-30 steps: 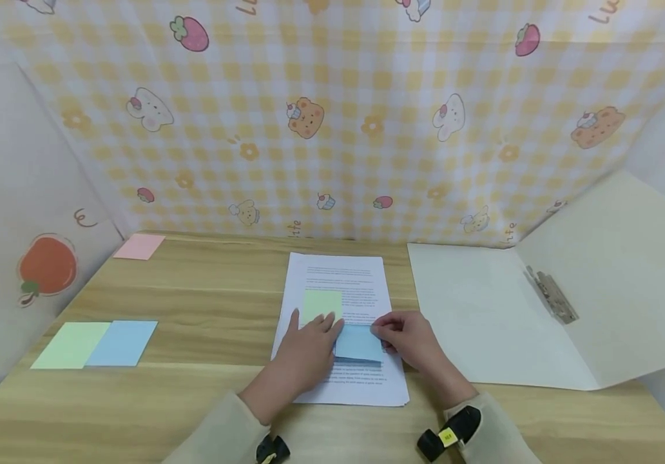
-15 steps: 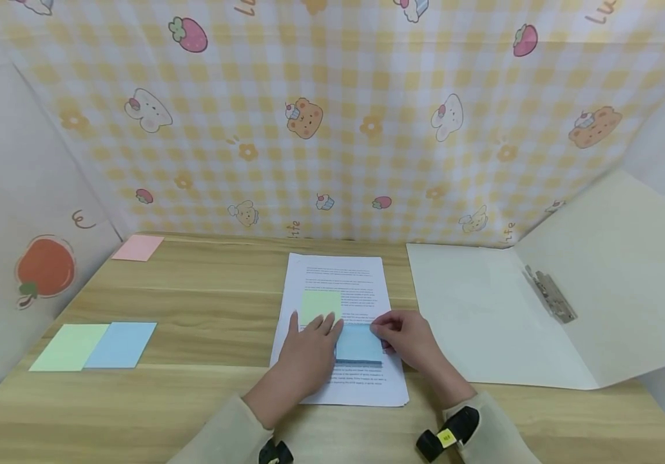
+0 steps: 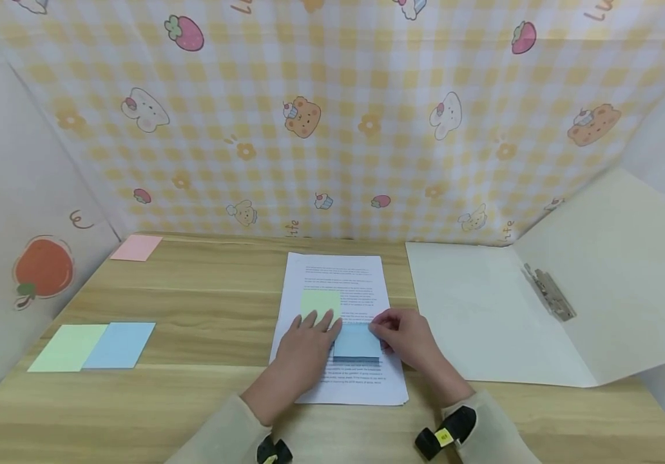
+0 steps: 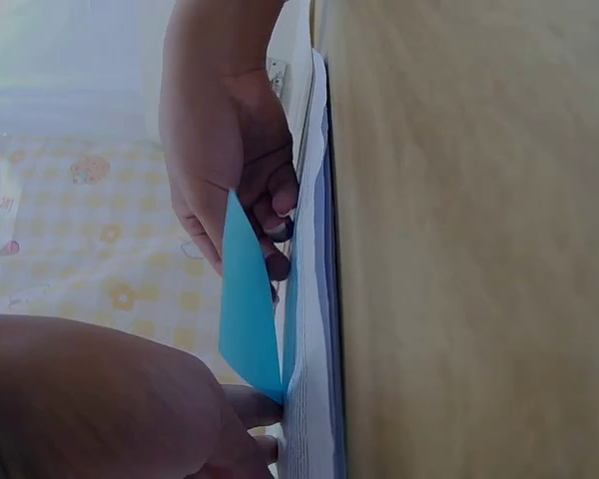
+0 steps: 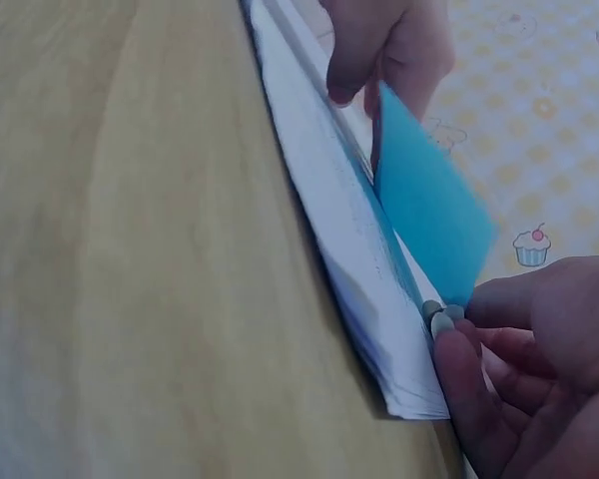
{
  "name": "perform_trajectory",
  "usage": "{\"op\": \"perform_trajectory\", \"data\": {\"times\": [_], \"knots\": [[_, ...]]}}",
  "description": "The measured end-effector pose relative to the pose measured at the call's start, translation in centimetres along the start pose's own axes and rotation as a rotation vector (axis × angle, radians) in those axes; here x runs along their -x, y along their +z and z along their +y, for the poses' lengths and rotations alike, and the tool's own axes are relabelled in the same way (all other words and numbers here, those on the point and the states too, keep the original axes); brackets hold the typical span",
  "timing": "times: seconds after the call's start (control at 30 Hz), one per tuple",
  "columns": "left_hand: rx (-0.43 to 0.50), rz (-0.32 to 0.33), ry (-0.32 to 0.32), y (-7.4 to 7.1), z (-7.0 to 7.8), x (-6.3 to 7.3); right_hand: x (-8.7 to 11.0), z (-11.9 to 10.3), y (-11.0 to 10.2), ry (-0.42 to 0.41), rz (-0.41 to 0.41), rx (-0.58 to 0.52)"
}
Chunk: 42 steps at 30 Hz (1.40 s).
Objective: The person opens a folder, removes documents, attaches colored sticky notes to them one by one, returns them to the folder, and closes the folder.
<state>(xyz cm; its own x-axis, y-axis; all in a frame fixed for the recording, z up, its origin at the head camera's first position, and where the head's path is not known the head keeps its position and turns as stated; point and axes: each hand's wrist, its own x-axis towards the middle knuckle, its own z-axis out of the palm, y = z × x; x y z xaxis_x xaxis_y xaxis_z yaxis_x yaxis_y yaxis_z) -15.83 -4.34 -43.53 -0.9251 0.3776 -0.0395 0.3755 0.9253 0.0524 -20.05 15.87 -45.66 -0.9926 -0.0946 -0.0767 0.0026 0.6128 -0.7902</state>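
A blue sticky note (image 3: 357,341) lies over a printed paper stack (image 3: 361,390). In both wrist views the blue note (image 4: 248,299) stands tilted up off the page. At its upper right corner, my right hand (image 3: 408,336) pinches it between thumb and fingers. My left hand (image 3: 303,354) rests on the page with fingers extended, fingertips by the note's left edge. Those fingers partly cover a green sticky note (image 3: 321,304) on the same sheet. The right wrist view has the right hand's fingertips (image 5: 457,344) at the blue note's lower corner.
To the right an open file folder (image 3: 472,309) with a metal clip (image 3: 551,295) has one cover raised. Left on the wooden table (image 3: 205,412) lie another green note (image 3: 67,348), a blue note (image 3: 119,345) and a pink note (image 3: 137,247). A patterned cloth (image 3: 344,161) hangs behind.
The left hand's fingers have shifted slightly and spread a little on the page. The right hand keeps its pinch on the blue sticky note, nearly still.
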Motion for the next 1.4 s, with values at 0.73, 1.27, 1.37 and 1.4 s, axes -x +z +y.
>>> {"op": "perform_trajectory", "data": {"times": [0.73,1.27,1.37,1.4], "knots": [[0.003,-0.017,0.034,0.0,-0.1,0.2,2.7,-3.1,1.4,-0.372,0.058,0.529],[0.047,-0.060,0.024,-0.2,-0.3,0.2,3.9,-3.5,2.9,-0.457,-0.132,0.654],[0.051,-0.063,0.025,-0.4,-0.3,0.3,4.1,-3.5,3.0,-0.459,-0.142,0.657],[0.053,-0.064,0.024,-0.4,-0.3,0.3,4.1,-3.5,3.1,-0.461,-0.143,0.659]]}}
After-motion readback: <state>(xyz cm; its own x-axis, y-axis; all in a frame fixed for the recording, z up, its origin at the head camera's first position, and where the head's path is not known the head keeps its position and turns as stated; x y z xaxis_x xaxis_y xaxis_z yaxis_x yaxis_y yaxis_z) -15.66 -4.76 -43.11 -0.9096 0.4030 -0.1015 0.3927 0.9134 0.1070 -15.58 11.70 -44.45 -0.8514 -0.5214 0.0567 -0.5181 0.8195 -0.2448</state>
